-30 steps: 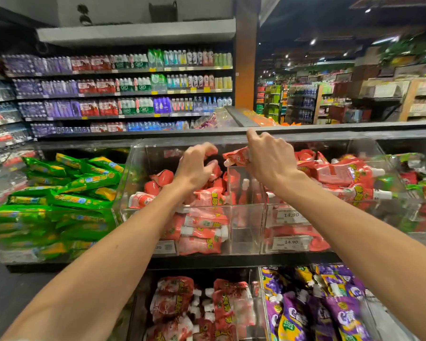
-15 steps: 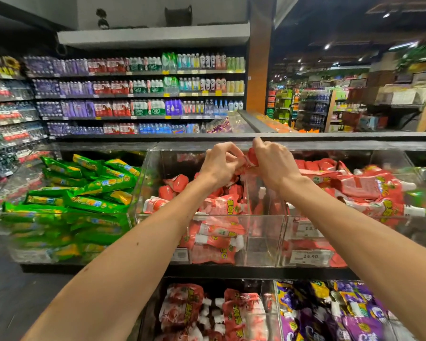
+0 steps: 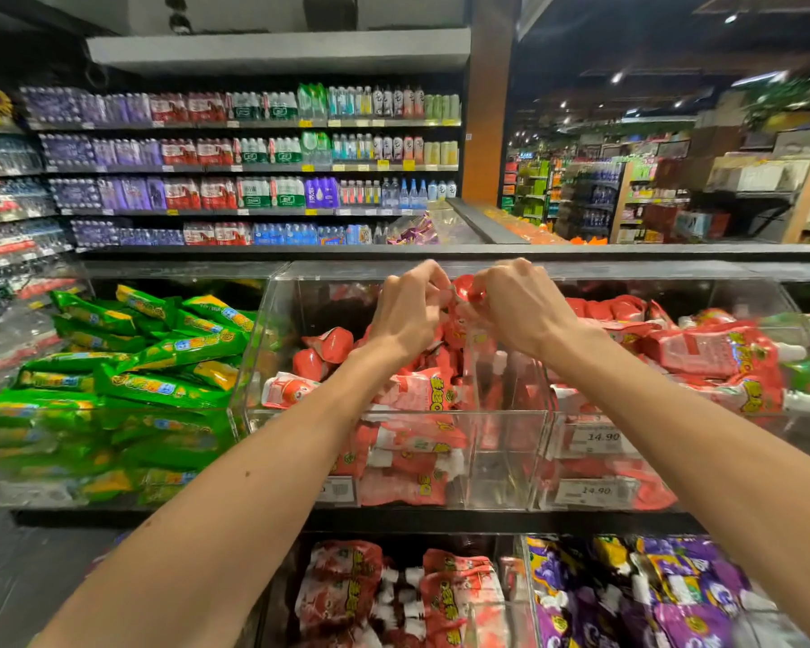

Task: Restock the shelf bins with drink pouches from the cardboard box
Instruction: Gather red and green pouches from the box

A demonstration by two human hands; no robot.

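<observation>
Across the shop floor, long wall shelves (image 3: 253, 170) of bottled water fill the background, with more displays off to the right under dim ceiling lights. Nearer, a dark shelf (image 3: 440, 519) carries a row of clear plastic bins. At the left lie heaped green pouches (image 3: 136, 362). The middle bin (image 3: 506, 465) and its right-hand neighbour hold red pouches (image 3: 702, 357), with price tags (image 3: 602, 437) on the fronts. Below are further red packs and purple pouches (image 3: 651, 596). No cardboard box is in view.

Both hands are raised close together over the back of the middle bin. The left hand (image 3: 410, 315) and right hand (image 3: 522, 306) have their fingers curled, jointly pinching one red pouch (image 3: 463, 288) by its upper end. Whether its lower end touches the pile cannot be told (the hands cover it).

Findings on risk:
- The held pouch hangs just beside the clear divider (image 3: 480, 367). Released off line, it could straddle the panel or drop into the neighbouring bin.
- The grip is by fingertips only on what looks like slick film, so it could slip early.
- The pile slopes down toward the low front lip, so a pouch dropped from height may slide forward and spill.
</observation>
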